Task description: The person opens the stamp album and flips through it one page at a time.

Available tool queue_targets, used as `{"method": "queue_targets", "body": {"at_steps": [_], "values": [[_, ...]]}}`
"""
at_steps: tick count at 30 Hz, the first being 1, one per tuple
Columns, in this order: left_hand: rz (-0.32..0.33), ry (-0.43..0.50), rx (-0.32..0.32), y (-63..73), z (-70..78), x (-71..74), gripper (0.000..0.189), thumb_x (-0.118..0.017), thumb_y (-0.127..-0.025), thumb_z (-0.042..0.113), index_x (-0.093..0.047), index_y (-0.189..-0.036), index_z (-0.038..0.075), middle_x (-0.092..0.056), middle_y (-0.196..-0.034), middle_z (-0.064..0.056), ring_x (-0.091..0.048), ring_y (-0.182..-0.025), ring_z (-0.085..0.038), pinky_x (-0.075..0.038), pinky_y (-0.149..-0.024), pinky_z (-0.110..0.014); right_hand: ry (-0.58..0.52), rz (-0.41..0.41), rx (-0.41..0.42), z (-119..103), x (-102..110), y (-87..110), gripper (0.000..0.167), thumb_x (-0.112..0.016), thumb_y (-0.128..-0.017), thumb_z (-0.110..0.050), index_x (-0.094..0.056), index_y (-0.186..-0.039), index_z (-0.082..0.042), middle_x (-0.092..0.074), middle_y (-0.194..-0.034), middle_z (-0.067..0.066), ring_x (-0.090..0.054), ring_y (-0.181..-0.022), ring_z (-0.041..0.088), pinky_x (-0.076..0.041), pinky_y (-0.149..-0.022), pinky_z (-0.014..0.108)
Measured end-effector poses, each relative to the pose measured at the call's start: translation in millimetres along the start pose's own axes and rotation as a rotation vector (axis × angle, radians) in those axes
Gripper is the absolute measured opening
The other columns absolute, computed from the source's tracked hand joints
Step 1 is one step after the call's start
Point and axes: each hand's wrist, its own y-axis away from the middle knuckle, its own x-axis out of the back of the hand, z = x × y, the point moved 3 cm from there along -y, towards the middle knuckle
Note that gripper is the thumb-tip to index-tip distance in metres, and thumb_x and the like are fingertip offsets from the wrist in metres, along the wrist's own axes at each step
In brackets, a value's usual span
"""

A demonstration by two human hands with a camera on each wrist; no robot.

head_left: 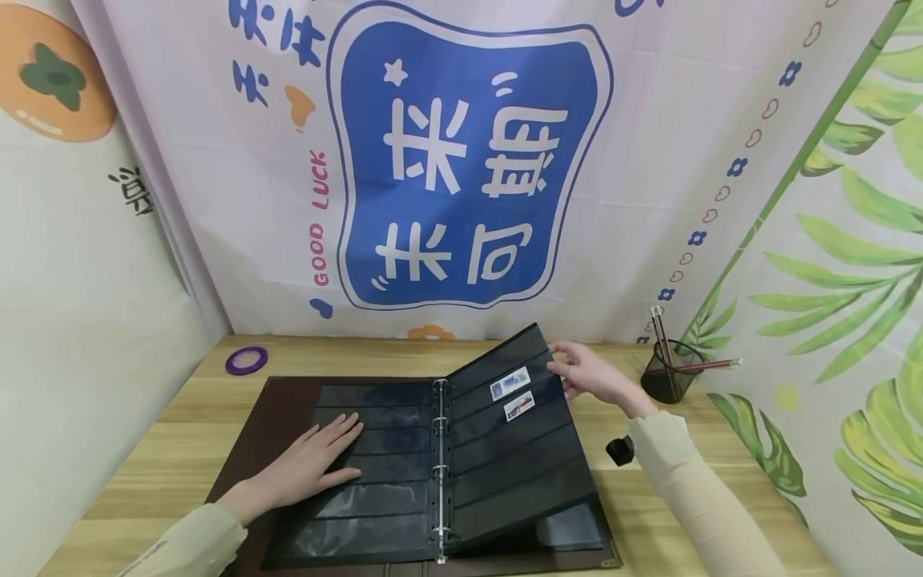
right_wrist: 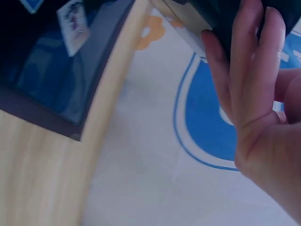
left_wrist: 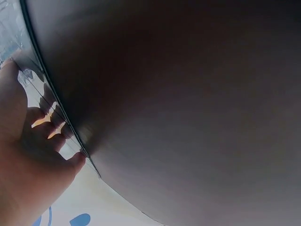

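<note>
A stamp album with a dark brown cover (head_left: 248,429) lies spread on the table, its black pocket pages on a metal ring spine (head_left: 441,449). My left hand (head_left: 306,465) rests with straight fingers on the left page (head_left: 382,493). With my right hand (head_left: 594,377) I pinch the outer edge of the right page (head_left: 505,461), which is tilted up off the sheets below. Two small stamps, a blue-and-white one (head_left: 510,384) and a darker one (head_left: 519,406), sit in its upper pockets. In the right wrist view another stamp (right_wrist: 74,28) shows on a dark page beside the hand.
A purple tape roll (head_left: 247,361) lies at the back left of the wooden table (head_left: 166,433). At the back right stands a black mesh cup (head_left: 667,381) with several pencils. A printed cloth (head_left: 469,168) hangs behind the table.
</note>
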Motion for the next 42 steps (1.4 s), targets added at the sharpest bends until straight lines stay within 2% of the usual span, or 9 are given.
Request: {"method": "queue_targets", "body": {"at_steps": [7,19,23,26,30,33,39,42], "values": [[-0.002,0.011,0.006,0.6,0.0,0.7,0.078,-0.051,-0.096,0.059,-0.040,-0.152,0.007,-0.035,-0.160,-0.018,-0.035,-0.146,-0.041,-0.030,-0.111,-0.069,0.010,0.000,-0.016,-17.8,4.3,0.4,0.046,-0.046,-0.104,-0.012,-0.033,-0.144,0.007,-0.062,-0.097,0.012,-0.050,-0.060,0.008,-0.055,-0.058,0.022],[-0.014,0.025,0.007,-0.1,0.6,-0.3,0.078,-0.051,-0.095,0.060,-0.040,-0.152,0.007,-0.035,-0.160,-0.018,-0.034,-0.146,-0.042,-0.030,-0.111,-0.069,-0.118,-0.034,-0.049,-16.1,0.2,-7.5,0.045,-0.044,-0.105,-0.011,-0.031,-0.144,0.007,-0.062,-0.094,0.005,-0.061,-0.065,0.005,-0.054,-0.057,0.020],[-0.011,0.026,0.005,-0.4,-0.1,-1.1,0.078,-0.052,-0.095,0.060,-0.040,-0.152,0.007,-0.035,-0.160,-0.018,-0.035,-0.146,-0.042,-0.030,-0.111,-0.069,-0.101,-0.038,-0.065,-19.7,2.3,-8.5,0.050,-0.043,-0.105,-0.013,-0.027,-0.149,0.006,-0.056,-0.095,0.004,-0.056,-0.064,0.005,-0.053,-0.058,0.020],[-0.009,0.028,0.007,-0.5,-0.7,-1.2,0.079,-0.051,-0.095,0.060,-0.040,-0.152,0.007,-0.035,-0.160,-0.018,-0.034,-0.146,-0.041,-0.030,-0.111,-0.069,-0.068,-0.042,-0.071,-28.3,3.9,-9.3,0.054,-0.043,-0.106,-0.016,-0.023,-0.152,0.004,-0.053,-0.104,0.009,-0.050,-0.062,0.006,-0.053,-0.059,0.021],[-0.006,0.031,0.004,0.3,-0.5,-0.7,0.079,-0.052,-0.095,0.060,-0.040,-0.152,0.007,-0.035,-0.160,-0.018,-0.035,-0.146,-0.042,-0.030,-0.111,-0.069,-0.031,-0.058,-0.079,-44.8,3.0,-12.2,0.058,-0.044,-0.106,-0.019,-0.020,-0.154,0.003,-0.046,-0.135,0.026,-0.051,-0.067,0.009,-0.056,-0.064,0.023],[-0.006,0.030,0.002,0.9,-0.2,-0.3,0.079,-0.052,-0.095,0.060,-0.040,-0.152,0.007,-0.035,-0.160,-0.018,-0.035,-0.146,-0.042,-0.030,-0.111,-0.069,-0.018,-0.081,-0.071,-59.6,-0.5,-15.9,0.058,-0.043,-0.106,-0.021,-0.018,-0.154,0.002,-0.035,-0.151,0.030,-0.053,-0.073,0.011,-0.057,-0.069,0.025],[-0.004,0.027,0.001,1.5,0.6,0.7,0.078,-0.052,-0.096,0.059,-0.040,-0.152,0.007,-0.035,-0.160,-0.018,-0.036,-0.146,-0.041,-0.031,-0.111,-0.068,-0.040,-0.109,-0.032,-87.1,-13.1,-24.8,0.053,-0.043,-0.107,-0.022,-0.024,-0.151,0.000,-0.042,-0.147,0.026,-0.060,-0.079,0.013,-0.060,-0.077,0.029],[-0.004,0.024,-0.001,1.1,0.4,0.8,0.078,-0.051,-0.096,0.059,-0.040,-0.152,0.007,-0.035,-0.160,-0.018,-0.036,-0.146,-0.041,-0.031,-0.111,-0.068,-0.075,-0.105,-0.024,-95.4,-20.4,-30.3,0.054,-0.043,-0.107,-0.022,-0.024,-0.152,0.000,-0.045,-0.138,0.023,-0.057,-0.071,0.010,-0.059,-0.071,0.025]]}}
